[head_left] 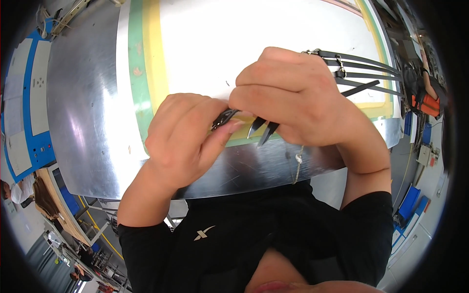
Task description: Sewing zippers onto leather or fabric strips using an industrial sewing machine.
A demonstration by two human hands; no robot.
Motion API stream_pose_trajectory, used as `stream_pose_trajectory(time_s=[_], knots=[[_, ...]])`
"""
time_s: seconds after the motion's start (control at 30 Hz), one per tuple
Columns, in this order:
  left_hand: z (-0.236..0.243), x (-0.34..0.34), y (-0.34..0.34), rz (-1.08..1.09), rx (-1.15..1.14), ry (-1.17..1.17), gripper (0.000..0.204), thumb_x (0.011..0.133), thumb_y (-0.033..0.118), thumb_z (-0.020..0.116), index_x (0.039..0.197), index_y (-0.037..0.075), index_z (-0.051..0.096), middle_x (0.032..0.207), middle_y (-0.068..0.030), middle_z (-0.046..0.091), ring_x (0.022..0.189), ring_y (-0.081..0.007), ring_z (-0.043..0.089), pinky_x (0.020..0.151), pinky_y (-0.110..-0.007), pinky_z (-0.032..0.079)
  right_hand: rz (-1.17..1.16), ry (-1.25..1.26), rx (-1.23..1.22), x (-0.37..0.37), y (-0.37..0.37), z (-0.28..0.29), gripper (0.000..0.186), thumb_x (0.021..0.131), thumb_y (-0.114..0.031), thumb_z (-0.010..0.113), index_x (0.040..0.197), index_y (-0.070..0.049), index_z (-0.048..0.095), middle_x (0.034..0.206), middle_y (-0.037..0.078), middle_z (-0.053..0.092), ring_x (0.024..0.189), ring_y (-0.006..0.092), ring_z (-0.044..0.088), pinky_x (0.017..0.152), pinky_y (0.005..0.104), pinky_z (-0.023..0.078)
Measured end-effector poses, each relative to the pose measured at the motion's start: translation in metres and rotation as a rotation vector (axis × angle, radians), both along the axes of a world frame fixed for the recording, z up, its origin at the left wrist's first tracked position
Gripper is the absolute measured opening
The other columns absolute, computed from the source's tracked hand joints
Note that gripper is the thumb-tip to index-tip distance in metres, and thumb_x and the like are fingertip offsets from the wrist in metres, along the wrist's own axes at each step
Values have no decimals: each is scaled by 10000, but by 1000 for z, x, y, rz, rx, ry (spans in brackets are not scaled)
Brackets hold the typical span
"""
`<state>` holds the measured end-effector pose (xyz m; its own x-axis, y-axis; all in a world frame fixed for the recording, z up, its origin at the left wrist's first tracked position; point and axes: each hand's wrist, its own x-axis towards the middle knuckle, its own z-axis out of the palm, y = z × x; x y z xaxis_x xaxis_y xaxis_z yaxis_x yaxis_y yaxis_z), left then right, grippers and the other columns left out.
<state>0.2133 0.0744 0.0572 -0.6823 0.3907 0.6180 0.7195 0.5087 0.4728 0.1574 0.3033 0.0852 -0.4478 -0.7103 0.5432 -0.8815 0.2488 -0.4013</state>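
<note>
My left hand (183,134) is closed, pinching a small shiny black piece (224,118) between thumb and fingers. It looks like part of a black strap, but the fingers cover most of it. Right against it is my right hand (295,97), its fingers curled closed round black straps. Two strap ends (266,133) stick out below these fingers, and a strap tail (361,88) shows on the far side of the wrist. Beyond the right hand, several thin black straps (371,62) with metal snap hooks (341,67) lie on the white sheet.
A white work sheet (195,49) edged with green tape (138,63) and yellow tape (155,53) covers part of the metal table (85,97). A blue and white cabinet (36,107) stands at the left. A person's arm (431,85) shows at the far right.
</note>
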Motion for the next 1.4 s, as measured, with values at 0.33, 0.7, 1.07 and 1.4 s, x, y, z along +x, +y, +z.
stream_pose_trajectory(time_s=[0.33, 0.7, 1.07, 1.4], knots=[[3, -3, -7, -67, 24, 35, 195, 770, -14, 782, 940, -31, 688, 785, -127, 628, 653, -289, 590, 629, -395, 456, 14, -55, 35, -1, -2, 6, 245, 691, -41, 738, 936, -51, 725, 817, 59, 640, 723, 254, 640, 568, 363, 511], [9, -35, -34, 201, 165, -666, 95, 966, 95, 692, 959, 1, 707, 742, -60, 610, 673, -150, 554, 639, -302, 455, -297, -31, 460, -59, 64, 29, 81, 824, -57, 711, 893, -98, 728, 805, 79, 702, 885, 289, 671, 776, 443, 528], [4, -166, -31, 82, 292, -1075, 165, 983, 184, 637, 896, 48, 668, 728, 48, 545, 688, -58, 459, 633, -244, 338, -209, 22, 346, -145, -19, -26, 167, 847, -105, 734, 967, -129, 620, 884, 26, 697, 925, 275, 698, 703, 429, 545], [-33, -220, -38, 236, 149, -877, 214, 1003, 205, 635, 975, 3, 701, 743, -7, 594, 705, -124, 524, 641, -296, 411, -158, 59, 279, -214, -35, -59, 378, 808, -43, 688, 1149, -200, 733, 900, 11, 694, 857, 272, 707, 702, 402, 562]])
